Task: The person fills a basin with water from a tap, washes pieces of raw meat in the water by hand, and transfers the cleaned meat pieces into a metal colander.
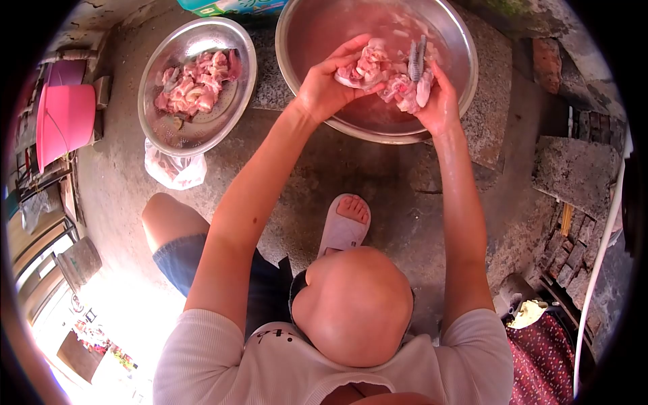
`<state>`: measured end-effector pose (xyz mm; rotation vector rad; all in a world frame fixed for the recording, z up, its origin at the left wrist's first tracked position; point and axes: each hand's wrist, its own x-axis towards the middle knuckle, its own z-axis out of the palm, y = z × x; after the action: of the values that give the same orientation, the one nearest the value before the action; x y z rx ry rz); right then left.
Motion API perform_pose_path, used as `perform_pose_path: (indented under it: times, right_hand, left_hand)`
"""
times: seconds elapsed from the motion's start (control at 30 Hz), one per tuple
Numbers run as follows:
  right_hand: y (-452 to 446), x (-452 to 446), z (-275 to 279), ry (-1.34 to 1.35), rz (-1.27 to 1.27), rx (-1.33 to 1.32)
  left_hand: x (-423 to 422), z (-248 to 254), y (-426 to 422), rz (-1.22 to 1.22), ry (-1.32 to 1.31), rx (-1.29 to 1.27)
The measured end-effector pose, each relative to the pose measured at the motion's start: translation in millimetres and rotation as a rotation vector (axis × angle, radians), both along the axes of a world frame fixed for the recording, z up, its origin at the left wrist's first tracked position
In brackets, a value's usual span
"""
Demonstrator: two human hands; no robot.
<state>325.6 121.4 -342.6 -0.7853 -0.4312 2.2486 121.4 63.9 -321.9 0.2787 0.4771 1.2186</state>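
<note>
Over a large metal basin (378, 137) of reddish, cloudy water, my left hand (331, 84) holds pale pink pieces of raw meat (368, 66), its fingers curved round their left side. My right hand (439, 98) cups more meat pieces (405, 93) from the right, with a grey scaly piece, like a poultry foot (416, 61), standing up among them. The two handfuls meet or nearly touch above the water. To the left, a perforated metal colander (226, 121) holds a pile of raw meat chunks (196, 84).
A clear plastic bag (177, 169) lies below the colander. A pink tub (64, 125) stands at far left. Stone blocks (574, 172) and bricks line the right side, beside a white hose (601, 270). My sandalled foot (345, 226) is below the basin.
</note>
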Motion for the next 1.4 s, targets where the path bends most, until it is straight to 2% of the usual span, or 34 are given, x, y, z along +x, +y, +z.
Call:
perform_pose_path:
  times: [0.23,0.33,0.4,0.47,0.53,0.57,0.6,0.63,0.67,0.7,0.77,0.8,0.9,1.03,1.1,1.2,1.3,1.37,1.4]
  right_hand:
    - [-9.0,-14.4,26.3,0.072,-0.057,0.031]
    - [-3.2,-23.0,17.7,-0.12,-0.15,0.054]
    - [-3.9,-24.9,20.7,0.028,0.057,0.294]
    - [-21.8,-48.7,33.4,-0.483,-0.077,0.72]
    - [-35.4,-65.0,33.8,-0.78,-0.03,0.986]
    - [-39.2,-68.7,35.2,-0.902,0.002,1.199]
    - [-43.8,-71.0,40.0,-0.845,-0.044,1.291]
    - [-53.1,-70.4,39.1,-0.802,-0.012,1.106]
    - [-54.5,-68.0,41.0,-0.74,-0.049,1.068]
    - [-53.7,-63.3,42.9,-0.68,-0.084,1.027]
    - [-46.5,-49.2,47.8,-0.421,-0.193,0.677]
    - [-41.2,-42.8,54.5,-0.398,-0.25,0.562]
    - [-25.9,-22.0,55.5,-0.242,-0.3,0.462]
    - [-21.5,-12.6,61.0,-0.216,-0.306,0.487]
    - [-21.2,-10.8,62.0,-0.191,-0.3,0.478]
    - [-18.1,-12.8,63.1,-0.157,-0.311,0.555]
    - [-18.7,-28.3,78.2,-0.239,-0.27,0.813]
    - [-13.4,-37.2,86.3,-0.557,-0.159,1.217]
    - [-12.0,-40.7,89.5,-0.719,-0.094,1.413]
  left_hand:
    - [-1.6,-16.0,1.0,0.027,0.032,-0.053]
    - [9.9,-19.2,-0.5,0.014,0.055,-0.122]
    - [20.4,-20.9,1.7,0.0,0.046,-0.13]
    - [26.8,-25.3,3.4,0.03,-0.088,-0.091]
    - [34.2,-21.6,4.9,0.106,-0.217,-0.084]
    - [34.4,-26.1,6.8,0.136,-0.218,-0.097]
    - [33.8,-28.6,8.0,0.167,-0.218,-0.111]
    - [32.9,-31.1,8.9,0.199,-0.217,-0.125]
    - [31.7,-34.1,8.3,0.154,-0.383,-0.141]
    - [29.9,-34.4,8.3,0.136,-0.416,-0.112]
    - [27.0,-35.8,8.8,0.097,-0.484,-0.055]
    - [24.2,-33.7,9.0,0.089,-0.553,-0.067]
    - [22.7,-21.0,5.0,0.084,-0.469,-0.039]
    - [23.4,-16.0,0.2,0.038,-0.49,0.023]
    - [22.1,-16.8,0.5,-0.028,-0.655,0.031]
    - [25.5,-9.6,1.3,0.006,-0.629,0.012]
    - [25.7,4.7,-3.1,-0.052,-0.538,-0.001]
    - [24.3,9.4,-4.4,-0.085,-0.566,-0.11]
    - [23.4,4.6,-2.5,-0.102,-0.54,-0.082]
